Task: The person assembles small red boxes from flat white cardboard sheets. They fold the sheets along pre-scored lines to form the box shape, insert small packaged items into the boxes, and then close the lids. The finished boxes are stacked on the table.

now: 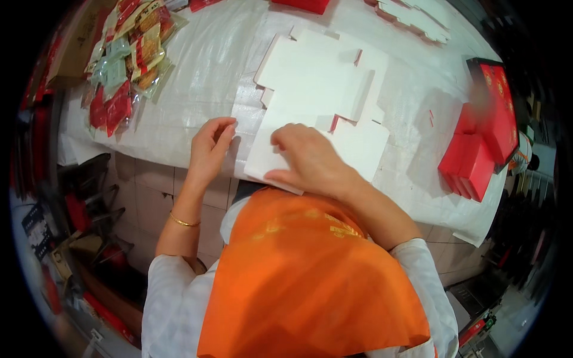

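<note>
A white unfolded carton blank (298, 77) with cut tabs and slots lies on the table in front of me, with red showing at some folded-up tabs. My right hand (313, 158) is over its near part, fingers bent and thumb spread apart from them, holding nothing that I can see. Just left of the blank, my left hand (212, 143) hovers near the table's front edge. Its fingers are loosely curled, the thumb a little apart, and nothing shows between them.
Packaged snacks (134, 59) are heaped at the far left beside a brown cardboard box (77, 45). Red boxes (468, 164) stand at the right, against a dark-edged red tray (500, 110). More white blanks (415, 18) lie at the back. A white sheet (200, 77) covers the table.
</note>
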Motion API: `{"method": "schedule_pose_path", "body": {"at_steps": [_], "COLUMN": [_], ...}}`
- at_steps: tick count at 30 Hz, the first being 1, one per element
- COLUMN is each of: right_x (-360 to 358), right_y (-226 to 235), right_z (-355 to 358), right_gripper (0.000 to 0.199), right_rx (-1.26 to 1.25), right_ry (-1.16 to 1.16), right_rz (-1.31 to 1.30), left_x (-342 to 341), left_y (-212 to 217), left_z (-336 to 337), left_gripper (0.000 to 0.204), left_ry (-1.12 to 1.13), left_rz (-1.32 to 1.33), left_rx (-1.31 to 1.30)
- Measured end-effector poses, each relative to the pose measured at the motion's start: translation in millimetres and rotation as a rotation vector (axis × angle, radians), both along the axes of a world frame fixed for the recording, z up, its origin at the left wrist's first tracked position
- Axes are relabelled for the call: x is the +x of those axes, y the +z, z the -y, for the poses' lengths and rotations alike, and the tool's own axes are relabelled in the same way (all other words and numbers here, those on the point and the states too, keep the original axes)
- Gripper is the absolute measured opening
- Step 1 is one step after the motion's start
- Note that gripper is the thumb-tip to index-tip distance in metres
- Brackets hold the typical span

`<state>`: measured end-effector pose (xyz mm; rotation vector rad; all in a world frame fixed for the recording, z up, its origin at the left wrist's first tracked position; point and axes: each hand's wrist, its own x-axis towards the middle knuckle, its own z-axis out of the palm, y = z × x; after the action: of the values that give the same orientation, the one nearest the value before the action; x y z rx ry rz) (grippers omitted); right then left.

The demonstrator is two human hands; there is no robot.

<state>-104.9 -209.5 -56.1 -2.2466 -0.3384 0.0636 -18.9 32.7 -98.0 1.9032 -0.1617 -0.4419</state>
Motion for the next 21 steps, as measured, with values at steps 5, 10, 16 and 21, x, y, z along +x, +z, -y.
{"method": "schedule_pose_path", "body": {"at_steps": [5, 10, 16, 21], "right_x": [-8.4, -6.8, -3.3, -1.8], "right_y": [-10.1, -22.5, -20.2, -16.1], "right_z": [-24.7, -23.6, -22.2, -21.1], "right_gripper": [0.054, 0.052, 0.044, 0.035], "right_rx": [-0.175, -0.206, -0.209, -0.194], "right_ry": [0.083, 0.08, 0.092, 0.131], "right_rz": [-0.062, -0.035, -0.057, -0.045], "left_x": [-18.3, -25.5, -24.3, -24.4], "left_y": [-3.5, -7.8, -15.2, -14.4], "left_z": [-5.5, -4.1, -6.9, -8.5], "left_gripper": [0.024, 0.024, 0.024, 0.024], "left_ry": [-0.139, -0.176, -0.19, -0.177], "left_rz": [-0.003, 0.015, 0.033, 0.011], "left_rx": [-0.033, -0.065, -0.077, -0.068]}}
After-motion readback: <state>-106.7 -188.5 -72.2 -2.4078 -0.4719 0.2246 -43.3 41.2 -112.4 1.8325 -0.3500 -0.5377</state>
